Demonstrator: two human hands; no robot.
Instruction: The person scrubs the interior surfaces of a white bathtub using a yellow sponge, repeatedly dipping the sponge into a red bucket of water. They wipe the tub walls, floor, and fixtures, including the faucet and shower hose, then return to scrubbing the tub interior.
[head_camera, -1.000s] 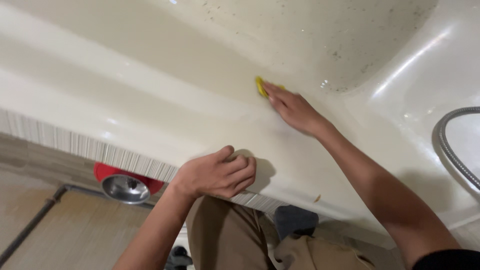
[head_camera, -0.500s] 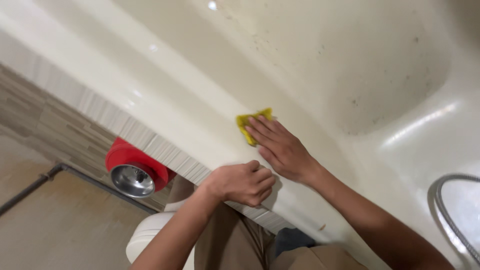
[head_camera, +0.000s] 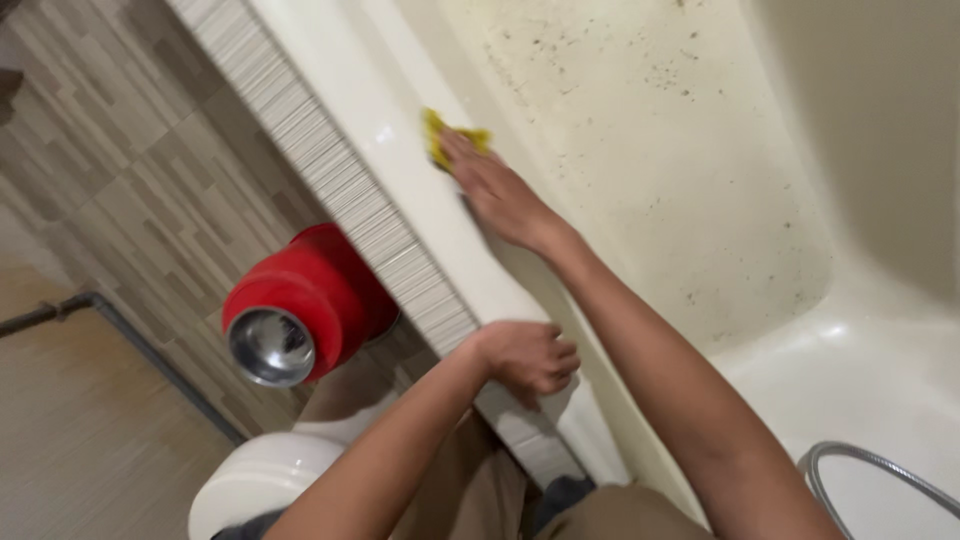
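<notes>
Nearest, the left hand (head_camera: 525, 357) grips the bathtub rim (head_camera: 400, 190), fingers curled together over its outer edge. Farther along the rim, the right hand (head_camera: 495, 195) lies flat, fingers together, pressing a yellow cloth (head_camera: 440, 135) on the rim's inner edge. A red bucket (head_camera: 300, 300) sits outside the rim, below it.

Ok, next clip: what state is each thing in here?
Yellow cloth: crumpled, pressed flat on the tub's edge.
Right hand: fingers spread on the cloth.
Left hand: curled over the rim, holding nothing.
Bathtub: dry-looking, speckled with dark spots.
Red bucket: on the floor.
Metal hose: lying in the tub.
</notes>
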